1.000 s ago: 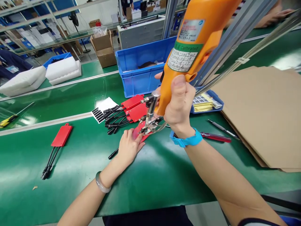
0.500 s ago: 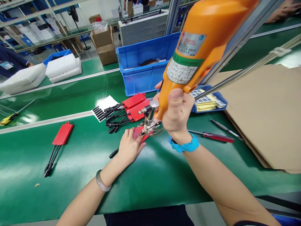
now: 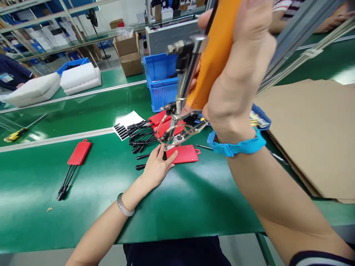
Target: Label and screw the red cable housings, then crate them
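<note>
My right hand (image 3: pixel 234 85) is closed around the orange body of an electric screwdriver (image 3: pixel 215 55), held tilted. Its metal nozzle, with thin tubes looped about it, points down at the left end of a flat red module (image 3: pixel 187 154). My left hand (image 3: pixel 156 168) lies over that same end, the thumb on the module's top and the fingers pressing it against the green bench. Two black cable ends (image 3: pixel 141 167) stick out to the left of my fingers. Whether the tip touches a screw is hidden by my fingers.
Behind the nozzle lie more red modules (image 3: pixel 159 117) with black cables, beside a printed white sheet (image 3: pixel 129 120). One red module (image 3: pixel 79 153) lies at left. Blue bins (image 3: pixel 163 94), cardboard sheets (image 3: pixel 310 140) and a yellow-black screwdriver (image 3: pixel 16 135) surround the work; co-workers are beyond.
The screwdriver has swung up and closer to the camera with my right hand, baring the red module's top. My left hand stays on the module, and the view has shifted slightly.
</note>
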### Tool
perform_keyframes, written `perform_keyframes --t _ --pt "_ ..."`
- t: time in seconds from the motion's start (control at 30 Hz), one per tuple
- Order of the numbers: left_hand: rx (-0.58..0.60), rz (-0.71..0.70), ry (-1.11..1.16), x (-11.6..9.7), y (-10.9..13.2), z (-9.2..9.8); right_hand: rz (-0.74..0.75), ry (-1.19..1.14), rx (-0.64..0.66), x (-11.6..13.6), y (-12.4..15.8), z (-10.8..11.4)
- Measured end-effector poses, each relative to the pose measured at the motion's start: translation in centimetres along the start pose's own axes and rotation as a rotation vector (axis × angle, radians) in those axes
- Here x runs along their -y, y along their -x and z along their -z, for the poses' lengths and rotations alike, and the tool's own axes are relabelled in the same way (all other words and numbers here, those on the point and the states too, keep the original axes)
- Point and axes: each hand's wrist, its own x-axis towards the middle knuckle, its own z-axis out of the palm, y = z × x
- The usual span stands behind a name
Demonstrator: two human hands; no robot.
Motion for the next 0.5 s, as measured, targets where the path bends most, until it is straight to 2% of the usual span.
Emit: perform_keyframes --t 0.07,0.23,0.5 --pt "0.017 0.051 -0.034 -0.2 0.2 0.2 0.024 -0.098 -0.044 -1.4 0.6 -0.9" --pt "0.054 0.079 -0.05 -0.3 0.2 0.1 -0.173 -0.179 -0.069 -4.9 2.8 -2.2" --pt "0.078 0.105 -0.015 -0.5 0.1 0.0 -0.223 -0.072 -0.041 -6.3 4.1 -2.3"
